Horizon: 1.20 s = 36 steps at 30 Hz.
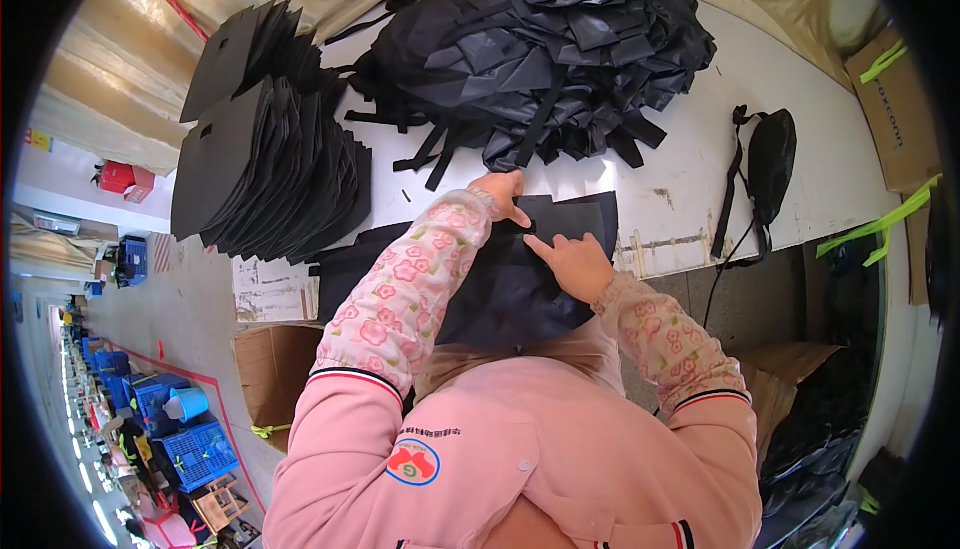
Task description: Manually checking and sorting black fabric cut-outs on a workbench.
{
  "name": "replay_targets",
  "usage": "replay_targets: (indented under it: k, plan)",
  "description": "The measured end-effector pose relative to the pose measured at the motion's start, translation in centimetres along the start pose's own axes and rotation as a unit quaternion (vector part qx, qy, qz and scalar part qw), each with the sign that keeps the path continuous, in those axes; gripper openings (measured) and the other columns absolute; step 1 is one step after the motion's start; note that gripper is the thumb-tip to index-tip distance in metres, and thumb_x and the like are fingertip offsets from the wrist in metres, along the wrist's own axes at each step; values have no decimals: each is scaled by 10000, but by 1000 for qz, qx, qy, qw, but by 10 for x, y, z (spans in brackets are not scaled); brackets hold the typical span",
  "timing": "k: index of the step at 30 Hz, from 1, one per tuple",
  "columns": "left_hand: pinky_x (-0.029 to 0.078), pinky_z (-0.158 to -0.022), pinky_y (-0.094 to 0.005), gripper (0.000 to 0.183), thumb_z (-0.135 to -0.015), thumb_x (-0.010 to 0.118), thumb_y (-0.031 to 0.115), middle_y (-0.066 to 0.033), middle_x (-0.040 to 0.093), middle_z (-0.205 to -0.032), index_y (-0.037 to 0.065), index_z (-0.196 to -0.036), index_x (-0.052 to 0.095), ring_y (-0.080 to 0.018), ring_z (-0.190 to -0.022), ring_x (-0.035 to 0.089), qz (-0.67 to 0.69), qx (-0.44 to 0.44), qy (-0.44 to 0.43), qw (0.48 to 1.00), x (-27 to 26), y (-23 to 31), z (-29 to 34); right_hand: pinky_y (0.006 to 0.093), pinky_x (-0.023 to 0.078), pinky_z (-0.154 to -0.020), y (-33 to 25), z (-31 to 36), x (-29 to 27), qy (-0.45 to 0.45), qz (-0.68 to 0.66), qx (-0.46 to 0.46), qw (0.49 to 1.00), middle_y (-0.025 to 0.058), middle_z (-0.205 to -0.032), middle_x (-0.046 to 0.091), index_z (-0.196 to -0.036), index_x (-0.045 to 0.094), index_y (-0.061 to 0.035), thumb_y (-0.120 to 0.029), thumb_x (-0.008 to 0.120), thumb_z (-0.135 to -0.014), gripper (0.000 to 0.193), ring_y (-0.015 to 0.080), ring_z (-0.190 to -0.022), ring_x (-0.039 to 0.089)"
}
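Both of my hands are at a stiff black panel (578,217), which lies with soft black fabric (500,309) at the table's near edge. My left hand (500,197) is at the panel's far left corner, thumb and forefinger apart, the thumb on the black material; its other fingers are partly hidden. Close to it, my right hand (575,265) rests on the panel with its forefinger stretched left toward a small dark slot. Neither hand visibly grips anything. The fabric hangs over the edge toward my lap.
Beyond my hands is a big heap of black fabric bags with straps (530,59). Stacked black panels (270,159) stand at the left of the white table (800,79). A black pouch (770,164) lies at right. Cardboard boxes (272,374) are below and beside the table.
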<state>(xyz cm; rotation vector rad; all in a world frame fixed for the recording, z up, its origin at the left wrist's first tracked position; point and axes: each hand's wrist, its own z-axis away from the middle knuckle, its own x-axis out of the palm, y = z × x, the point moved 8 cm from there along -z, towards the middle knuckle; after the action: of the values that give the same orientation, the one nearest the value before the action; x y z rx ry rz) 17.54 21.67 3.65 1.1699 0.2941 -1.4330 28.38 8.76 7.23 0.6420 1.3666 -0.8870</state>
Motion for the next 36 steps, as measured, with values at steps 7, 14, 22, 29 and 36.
replay_targets:
  k: [7, 14, 22, 29, 36]
  plan:
    - [485, -729, -376, 461, -760, 793, 381, -94, 628, -858, 65, -1050, 624, -264, -836, 624, 161, 106, 163, 968, -26, -3, 54, 391, 489, -775, 20, 6, -17, 14, -282, 7, 959, 105, -957, 667, -1298, 537, -153, -104, 674, -830, 490, 284, -850, 664]
    - [498, -861, -337, 676, -742, 831, 282, -113, 637, -1026, 73, -1306, 522, -216, -948, 612, 192, 138, -57, 970, 10, -1, 117, 329, 497, -795, 16, -5, -81, 34, -463, -49, 884, 101, -1010, 673, -1161, 602, -53, -79, 716, -809, 371, 212, -856, 620]
    - [454, -939, -386, 771, -677, 867, 286, -120, 546, -1214, 94, -1330, 506, -277, -1120, 542, 74, 187, 150, 968, -24, -18, 146, 322, 487, -865, 0, -5, -132, -8, -501, -107, 859, 96, -1054, 675, -1147, 611, -56, -56, 689, -809, 347, 242, -967, 641]
    - [450, -985, -380, 629, -749, 810, 228, -169, 627, -1202, 16, -1283, 556, -301, -1114, 591, 185, 180, -111, 960, -2, 2, 137, 308, 487, -860, -25, -2, -163, -14, -467, -156, 870, 86, -1022, 674, -1138, 620, -51, -22, 694, -800, 347, 206, -946, 641]
    - [498, -904, -340, 660, -739, 826, 357, -236, 671, -1110, -79, -1185, 609, -286, -1059, 649, 67, -20, -65, 995, -37, -164, 184, 280, 485, -853, 86, -10, -68, -44, -439, 6, 897, 32, -951, 644, -1098, 609, -19, 5, 701, -793, 319, 137, -886, 599]
